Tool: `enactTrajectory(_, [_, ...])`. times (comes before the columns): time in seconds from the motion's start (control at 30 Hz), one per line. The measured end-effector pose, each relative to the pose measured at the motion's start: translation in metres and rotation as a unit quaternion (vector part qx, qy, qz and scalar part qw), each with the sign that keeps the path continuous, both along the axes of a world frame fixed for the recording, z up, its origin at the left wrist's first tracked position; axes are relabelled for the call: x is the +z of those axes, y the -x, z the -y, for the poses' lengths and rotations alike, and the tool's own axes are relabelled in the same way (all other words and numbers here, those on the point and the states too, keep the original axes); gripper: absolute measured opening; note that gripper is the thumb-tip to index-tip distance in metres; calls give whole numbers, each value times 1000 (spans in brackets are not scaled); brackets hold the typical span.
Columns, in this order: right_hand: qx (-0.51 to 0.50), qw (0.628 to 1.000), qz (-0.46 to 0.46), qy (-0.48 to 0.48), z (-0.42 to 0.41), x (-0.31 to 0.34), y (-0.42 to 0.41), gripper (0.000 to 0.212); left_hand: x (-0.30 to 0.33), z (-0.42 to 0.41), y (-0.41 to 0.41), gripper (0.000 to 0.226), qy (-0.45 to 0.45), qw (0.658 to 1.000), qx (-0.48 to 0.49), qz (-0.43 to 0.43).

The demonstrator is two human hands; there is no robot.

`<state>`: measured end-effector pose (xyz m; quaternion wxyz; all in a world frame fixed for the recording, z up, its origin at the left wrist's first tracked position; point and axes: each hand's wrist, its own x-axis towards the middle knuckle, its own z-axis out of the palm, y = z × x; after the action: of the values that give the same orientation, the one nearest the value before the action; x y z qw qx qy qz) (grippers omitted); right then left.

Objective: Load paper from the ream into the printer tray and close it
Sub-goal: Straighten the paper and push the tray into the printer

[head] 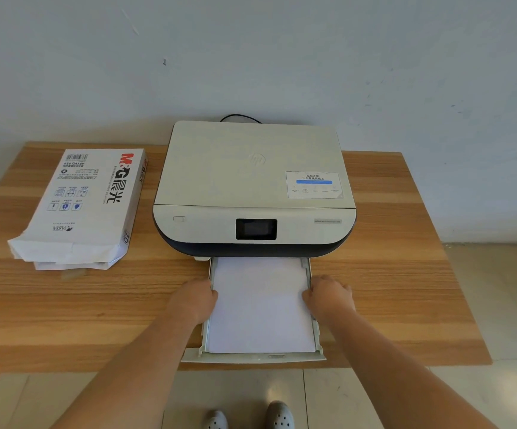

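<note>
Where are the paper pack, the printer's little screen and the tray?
Paper pack (87, 199), head view: middle of its printed top.
Screen (256, 229), head view: centre of the dark panel.
Tray (252, 358), head view: its front rim.

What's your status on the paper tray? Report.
Left hand and right hand on the tray sides. Paper loaded, tray pulled out of printer. Nothing in the way.

Bright, even daylight; soft shadows; wide-angle bending at edges.
</note>
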<state>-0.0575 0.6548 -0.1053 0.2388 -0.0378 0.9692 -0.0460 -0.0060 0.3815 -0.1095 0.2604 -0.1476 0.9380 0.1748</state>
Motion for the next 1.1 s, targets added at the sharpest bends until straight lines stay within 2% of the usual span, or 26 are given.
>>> enactTrajectory(0.4, [8,1000,-6,1,6,3,0,19,-3,-5,1,24,3,1000,3,-19])
enactTrajectory(0.6, [3,1000,-2,-1,2,3,0,25,0,-1,1,22,10,999,-19,-25])
enactTrajectory(1.1, [-2,1000,-1,10,6,2,-1,14,1,-5,2,20,-19,999,21,-33])
